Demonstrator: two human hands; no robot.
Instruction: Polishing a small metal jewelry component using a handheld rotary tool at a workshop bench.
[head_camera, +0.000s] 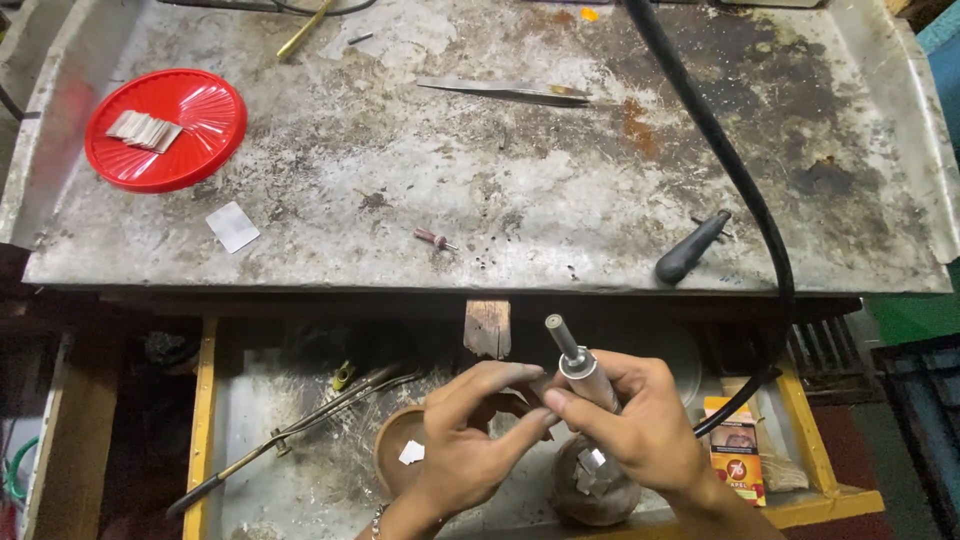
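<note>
The rotary handpiece (580, 368) is gripped by the right hand (640, 425), tip toward 11 o'clock, while a small piece, mostly hidden, is pinched against it by the left hand (470, 435) for steadiness.

2 hands (560, 425), 1 red lid (166, 129), 1 tweezers (505, 92).

The only package I see is a small flat rectangular cardboard pack, orange and yellow with a dark picture panel (735, 452), lying in the yellow-edged drawer tray (205, 420) just right of my right hand (640, 425), below the counter (500, 180).
</note>
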